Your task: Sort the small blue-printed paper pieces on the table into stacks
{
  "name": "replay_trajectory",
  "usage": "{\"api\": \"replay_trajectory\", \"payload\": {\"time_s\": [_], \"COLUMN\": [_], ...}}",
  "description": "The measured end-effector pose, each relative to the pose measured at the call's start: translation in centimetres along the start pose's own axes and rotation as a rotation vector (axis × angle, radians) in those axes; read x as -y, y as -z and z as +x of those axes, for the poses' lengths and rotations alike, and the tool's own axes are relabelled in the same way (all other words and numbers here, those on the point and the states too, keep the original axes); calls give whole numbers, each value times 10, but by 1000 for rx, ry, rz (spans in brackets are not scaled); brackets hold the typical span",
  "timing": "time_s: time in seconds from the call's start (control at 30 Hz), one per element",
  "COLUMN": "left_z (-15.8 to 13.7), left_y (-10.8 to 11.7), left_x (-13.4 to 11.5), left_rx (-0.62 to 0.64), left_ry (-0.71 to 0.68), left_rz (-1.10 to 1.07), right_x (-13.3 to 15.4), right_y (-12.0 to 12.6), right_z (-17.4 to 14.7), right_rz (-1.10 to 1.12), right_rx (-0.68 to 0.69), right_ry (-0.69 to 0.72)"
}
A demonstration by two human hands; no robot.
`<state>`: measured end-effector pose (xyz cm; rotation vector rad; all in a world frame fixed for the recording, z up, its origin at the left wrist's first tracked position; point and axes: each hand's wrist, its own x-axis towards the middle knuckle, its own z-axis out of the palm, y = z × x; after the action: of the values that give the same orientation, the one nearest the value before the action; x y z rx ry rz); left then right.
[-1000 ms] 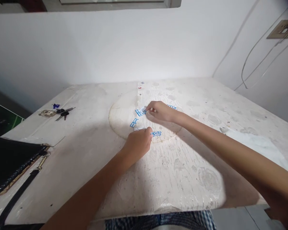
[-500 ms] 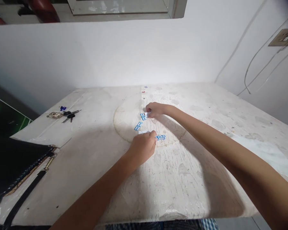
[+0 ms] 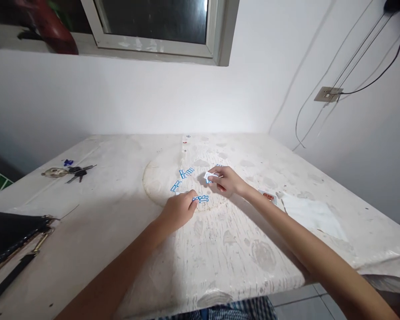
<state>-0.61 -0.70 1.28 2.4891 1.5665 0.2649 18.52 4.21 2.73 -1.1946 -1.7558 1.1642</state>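
My left hand rests on the table, fingers closed on a small white paper piece; its pale edge shows left of the knuckles. Blue outlines show just right of that thumb; whether they belong to the same piece I cannot tell. Raised a little to the right, my right hand pinches a small white card with blue marks between thumb and fingers. Two blue-outlined pieces lie close together beyond my left hand, with another blue-outlined piece nearer. More blue marks peek out behind my right fingers.
Keys with a metal fob and a small blue item lie at the left. A black pouch sits nearer. To the right are a white sheet and a small red-printed packet. A wall with a socket stands behind.
My right hand has moved right, away from the blue-outlined pieces, with a white card in its fingers. Another blue-outlined piece now shows where it was. The view has tilted up and turned right.
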Motion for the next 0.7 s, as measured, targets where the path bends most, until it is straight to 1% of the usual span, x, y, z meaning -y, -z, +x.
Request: {"api": "replay_trajectory", "payload": {"time_s": [0.07, 0.2, 0.27, 0.37, 0.43, 0.6, 0.7], "left_z": [0, -1, -1, -1, -1, -1, -2], "left_y": [1, 2, 3, 5, 7, 7, 5], "left_x": [0, 0, -1, -3, -3, -1, 1], "left_rx": [5, -5, 1, 27, 44, 40, 20], "left_ry": [23, 28, 43, 63, 63, 39, 18], "left_rz": [-30, -73, -96, -138, -156, -162, -160], "right_x": [3, 10, 11, 10, 8, 0, -2], "right_y": [-3, -8, -8, -6, -4, -14, -24], "right_z": [-13, -27, -30, -32, -33, -36, -39], "right_rz": [79, 155, 99, -105, -192, -169, -263], "right_rx": [3, 79, 69, 12, -4, 14, -40], "right_ry": [-6, 7, 30, 140, 189, 164, 245]}}
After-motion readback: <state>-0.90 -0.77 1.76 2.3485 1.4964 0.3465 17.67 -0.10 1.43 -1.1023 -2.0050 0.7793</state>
